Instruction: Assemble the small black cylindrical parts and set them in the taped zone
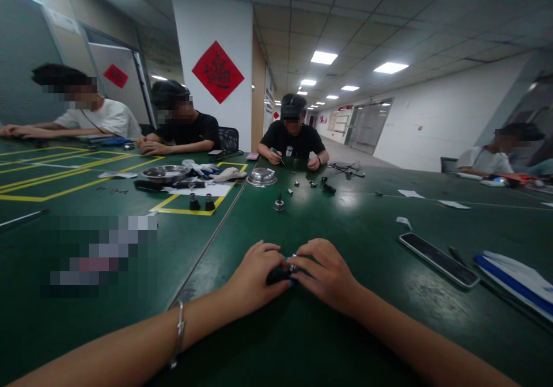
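Note:
My left hand (pixel 261 269) and my right hand (pixel 328 272) meet low over the green table (pixel 345 341). A small shiny metal part (pixel 294 264) shows between the fingertips; its kind is not clear. The right thumb and fingers pinch it. The left fingers curl round from the other side, and what they grip is mostly hidden by the hand and shadow. Farther out, straight ahead, stands a small round metal piece (pixel 279 204) with a dark upright stem. Neither hand touches it.
Beyond lie a metal bowl (pixel 261 177), a metal dish (pixel 165 171), gloves (pixel 227 175) and two dark fittings (pixel 209 202). A phone (pixel 438 260) and a blue-and-white bundle (pixel 518 283) are at right. A person (pixel 294 142) works opposite; others sit left and right.

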Demonstrator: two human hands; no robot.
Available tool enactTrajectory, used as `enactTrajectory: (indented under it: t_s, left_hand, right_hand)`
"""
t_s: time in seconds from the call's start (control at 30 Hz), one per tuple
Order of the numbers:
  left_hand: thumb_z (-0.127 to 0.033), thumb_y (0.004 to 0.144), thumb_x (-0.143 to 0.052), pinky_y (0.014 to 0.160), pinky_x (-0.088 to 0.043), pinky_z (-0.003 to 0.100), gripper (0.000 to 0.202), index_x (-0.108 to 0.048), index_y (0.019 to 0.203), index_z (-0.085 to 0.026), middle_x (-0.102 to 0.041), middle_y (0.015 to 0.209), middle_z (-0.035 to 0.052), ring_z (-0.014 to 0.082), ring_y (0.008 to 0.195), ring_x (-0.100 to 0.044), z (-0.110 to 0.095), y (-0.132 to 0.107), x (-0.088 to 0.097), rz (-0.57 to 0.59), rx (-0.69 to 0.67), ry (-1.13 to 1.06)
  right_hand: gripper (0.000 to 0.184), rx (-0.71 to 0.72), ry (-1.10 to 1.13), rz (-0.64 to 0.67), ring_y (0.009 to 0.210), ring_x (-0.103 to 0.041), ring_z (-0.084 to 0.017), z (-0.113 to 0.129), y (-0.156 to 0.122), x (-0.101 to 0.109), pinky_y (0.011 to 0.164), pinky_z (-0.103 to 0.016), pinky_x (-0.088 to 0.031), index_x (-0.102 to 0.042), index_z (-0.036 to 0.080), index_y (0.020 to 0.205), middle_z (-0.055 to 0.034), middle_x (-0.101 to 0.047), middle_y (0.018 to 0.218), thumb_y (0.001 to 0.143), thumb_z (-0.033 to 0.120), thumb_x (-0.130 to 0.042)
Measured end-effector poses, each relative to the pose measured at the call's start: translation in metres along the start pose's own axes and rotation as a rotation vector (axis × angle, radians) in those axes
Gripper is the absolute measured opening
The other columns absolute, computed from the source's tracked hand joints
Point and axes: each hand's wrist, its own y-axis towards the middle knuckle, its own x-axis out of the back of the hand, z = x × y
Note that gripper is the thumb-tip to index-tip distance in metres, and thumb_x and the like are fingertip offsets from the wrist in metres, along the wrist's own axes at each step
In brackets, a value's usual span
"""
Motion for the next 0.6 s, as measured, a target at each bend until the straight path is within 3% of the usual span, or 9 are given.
enactTrajectory:
  t_s: [0.13,0.37,0.6]
  left_hand:
    - [-0.027,0.076,-0.065,0.097,-0.037,0.042,0.017,-0.06,0.09,-0.019,-0.065,0.1,0.0049,0.0249,0.112,-0.05,0.002,0.0013,-0.0007,0.008,-0.006,-0.023]
    - [-0.025,0.077,-0.063,0.094,-0.041,0.038,0.018,-0.061,0.093,-0.017,-0.064,0.1,0.0059,0.0226,0.106,-0.053,0.0023,0.0023,-0.0008,0.011,-0.039,-0.062]
    - [-0.021,0.078,-0.061,0.093,-0.041,0.037,0.014,-0.059,0.091,-0.018,-0.064,0.098,0.0043,0.0204,0.101,-0.054,-0.0003,0.0033,0.0018,0.006,-0.071,-0.117]
  right_hand:
    - [0.022,-0.032,0.053,0.028,0.09,-0.055,-0.019,0.0005,-0.0025,-0.0025,0.078,-0.034,-0.048,-0.059,0.018,0.11,-0.0086,-0.057,0.097,0.09,0.02,-0.049]
    - [0.04,-0.057,0.184,0.179,0.101,-0.05,-0.021,0.0037,-0.0049,-0.0025,0.087,-0.036,-0.047,-0.047,0.018,0.129,-0.0112,-0.049,0.109,0.089,0.014,-0.044]
    - [0.035,0.042,0.087,0.128,0.094,-0.052,-0.019,0.004,-0.0029,-0.0001,0.083,-0.035,-0.047,-0.052,0.017,0.121,-0.01,-0.053,0.102,0.089,0.01,-0.04]
